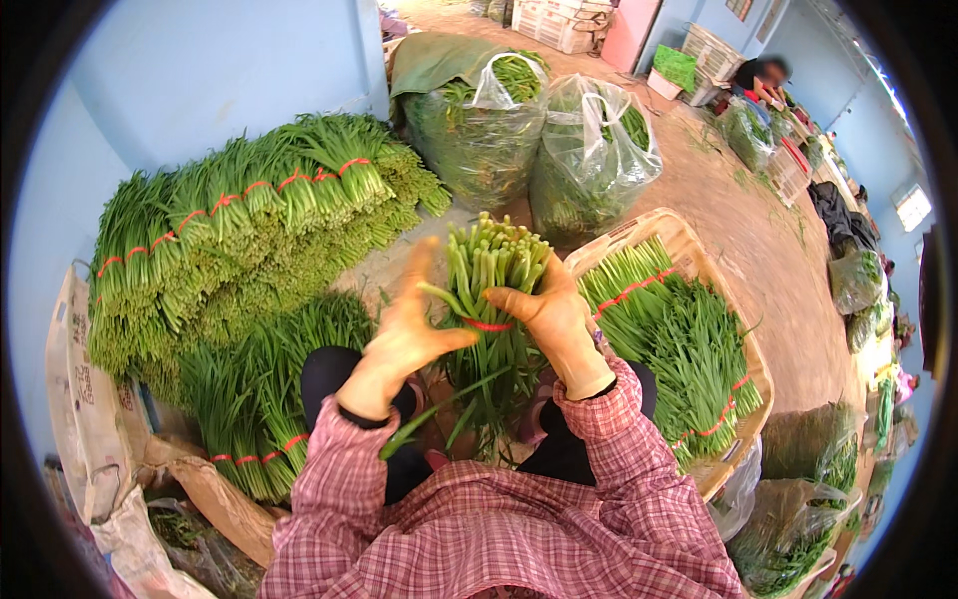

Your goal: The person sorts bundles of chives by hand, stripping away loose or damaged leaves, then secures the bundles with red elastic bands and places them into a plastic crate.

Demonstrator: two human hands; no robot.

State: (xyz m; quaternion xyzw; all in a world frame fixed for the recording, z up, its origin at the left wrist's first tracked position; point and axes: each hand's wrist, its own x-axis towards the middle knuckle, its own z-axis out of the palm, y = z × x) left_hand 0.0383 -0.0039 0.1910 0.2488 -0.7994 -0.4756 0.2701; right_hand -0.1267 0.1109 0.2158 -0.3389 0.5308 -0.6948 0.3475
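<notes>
Head view: I am watching the bare right hand (556, 319) grasping an upright bunch of green leafy stalks (493, 262), whose leaves are hanging between the dark-trousered knees (327, 371), a thin red band (487, 325) circling it. Beside it, the bare left hand (404, 334) is hovering with fingers spread, holding nothing; whether its thumb is touching, I cannot tell. I am judging that stalks could slip out if the right fingers ease, since one pale stem (445, 299) is jutting sideways.
</notes>
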